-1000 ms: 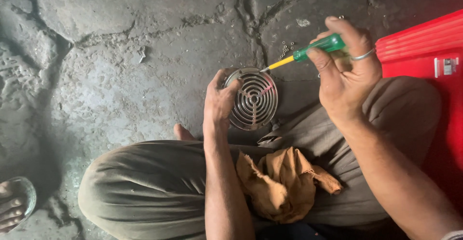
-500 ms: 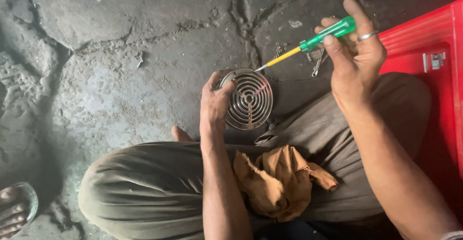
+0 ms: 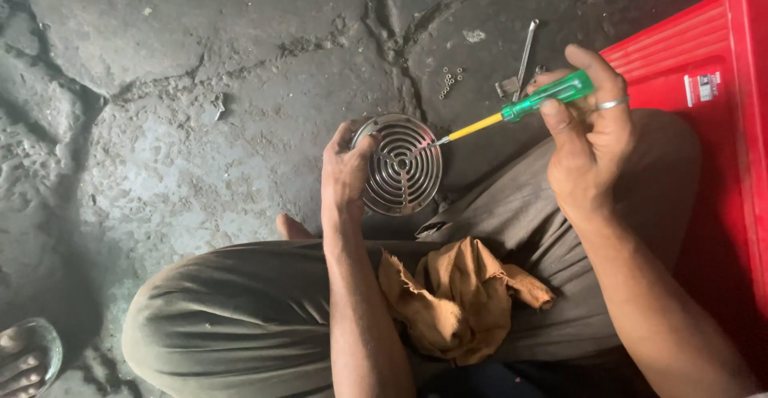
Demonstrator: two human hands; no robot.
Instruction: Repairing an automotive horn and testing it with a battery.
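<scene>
Left hand [image 3: 346,176] gripping round metal grille [image 3: 402,164], right hand [image 3: 588,146] closed on screwdriver [image 3: 520,110] (tip touching grille)

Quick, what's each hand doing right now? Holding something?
Left hand: closed on the rim of the round metal grille.
Right hand: closed around the green-handled screwdriver, its tip at the grille.
</scene>
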